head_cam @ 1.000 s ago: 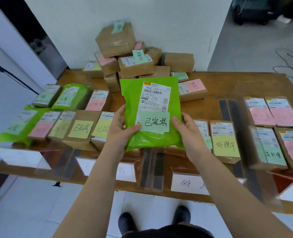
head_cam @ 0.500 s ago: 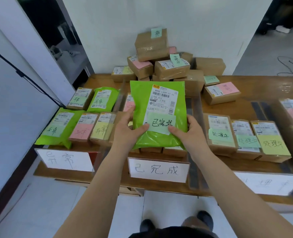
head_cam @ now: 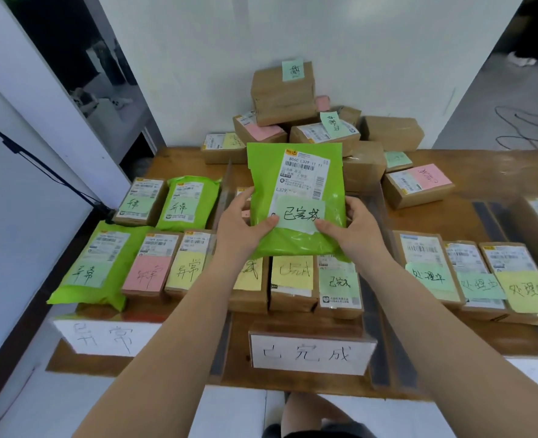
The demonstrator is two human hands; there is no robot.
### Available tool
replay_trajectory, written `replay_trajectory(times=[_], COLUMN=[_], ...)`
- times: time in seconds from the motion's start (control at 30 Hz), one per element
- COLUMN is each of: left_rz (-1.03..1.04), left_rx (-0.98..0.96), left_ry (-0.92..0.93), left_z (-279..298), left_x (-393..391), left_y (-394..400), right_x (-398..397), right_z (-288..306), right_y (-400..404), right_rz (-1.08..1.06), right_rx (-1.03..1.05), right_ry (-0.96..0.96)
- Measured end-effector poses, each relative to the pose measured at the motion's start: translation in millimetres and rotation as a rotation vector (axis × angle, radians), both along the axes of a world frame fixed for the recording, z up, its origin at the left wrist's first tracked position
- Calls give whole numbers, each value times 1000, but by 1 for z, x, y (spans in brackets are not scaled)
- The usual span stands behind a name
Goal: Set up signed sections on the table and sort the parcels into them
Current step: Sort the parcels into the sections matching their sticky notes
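Head view: crinkled green mailer (head_cam: 296, 245), white shipping label, handwritten pale-green note.

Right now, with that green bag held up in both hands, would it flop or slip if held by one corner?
Probably floppy: the green mailer bag is creased plastic film, and both the left hand and the right hand support it. Its glossy surface looks somewhat slippery. It seems light, since it is pinched only near its lower edge.

- Green poly-mailer parcel (head_cam: 296, 197): tilted upright above the middle section, white shipping label and pale handwritten note facing the camera.
- Middle section sign (head_cam: 312, 355): white, handwritten, standing at the table's (head_cam: 498, 188) front edge.
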State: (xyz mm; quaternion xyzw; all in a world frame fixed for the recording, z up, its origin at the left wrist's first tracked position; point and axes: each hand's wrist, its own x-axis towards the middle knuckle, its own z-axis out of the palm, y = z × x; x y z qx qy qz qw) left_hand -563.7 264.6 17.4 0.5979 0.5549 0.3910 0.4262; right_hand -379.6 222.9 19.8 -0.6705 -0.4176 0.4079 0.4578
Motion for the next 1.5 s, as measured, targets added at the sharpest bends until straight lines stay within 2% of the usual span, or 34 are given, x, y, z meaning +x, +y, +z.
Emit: replay_trajectory(times=[0.2,0.57,0.67,0.8,0.97,1.4,1.5], left_rz=[3,-91,-114,-160,-177,-279,-324], left_rx=[-69,-162,-208,-224,-243,-196,-146], left_ry=[47,259,289,447,503,671,761], left_z=[-10,-63,-74,-86,-90,-90,-92], left_x=[12,33,37,38,35,36,37], left_y=[48,113,119,125,126,120,120], right_x=[10,30,32,32,31,37,40], right_z=[-13,-61,-75,-86,-91,-101,-102], right_y=[48,107,114,118,122,113,113], right_rz=[10,98,134,189,236,303,311], right_rx=[-40,-210,-281,-361,-405,-524,-532], right_ry=[-45,-284,-308,-333,-396,-442,-463])
